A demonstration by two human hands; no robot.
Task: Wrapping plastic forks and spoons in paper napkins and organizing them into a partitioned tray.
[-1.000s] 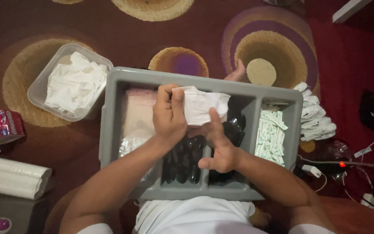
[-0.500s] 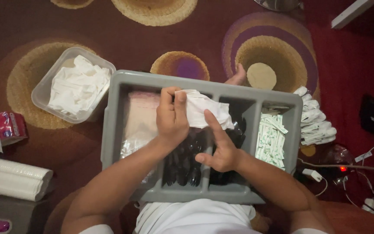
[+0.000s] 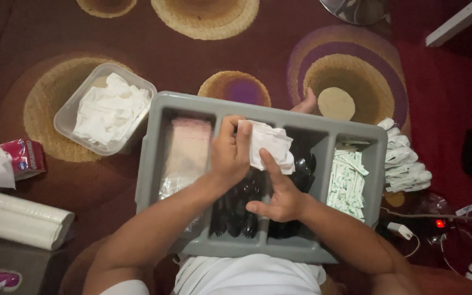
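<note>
**White napkin being folded over the grey tray**

White and soft, the napkin [image 3: 269, 145] sits just above the middle of the frame, crumpled and half folded, its edges uneven. The left hand [image 3: 229, 154] pinches its left edge, fingers closed on the paper; the right hand [image 3: 279, 194] pushes up from below, index finger pressed against the napkin's underside, the other fingers loosely curled. By the look of it the fold is midway, and the next move calls for a flatter, tighter crease held steady from both sides.

Beneath lies the grey tray [image 3: 162, 109]: black plastic spoons [image 3: 241, 213] in the middle slots, clear packets [image 3: 184, 155] to the left, small white sachets [image 3: 346, 183] to the right. At upper left a clear tub [image 3: 68, 121] holds more napkins; wrapped white bundles [image 3: 405, 161] lie at the right.
</note>
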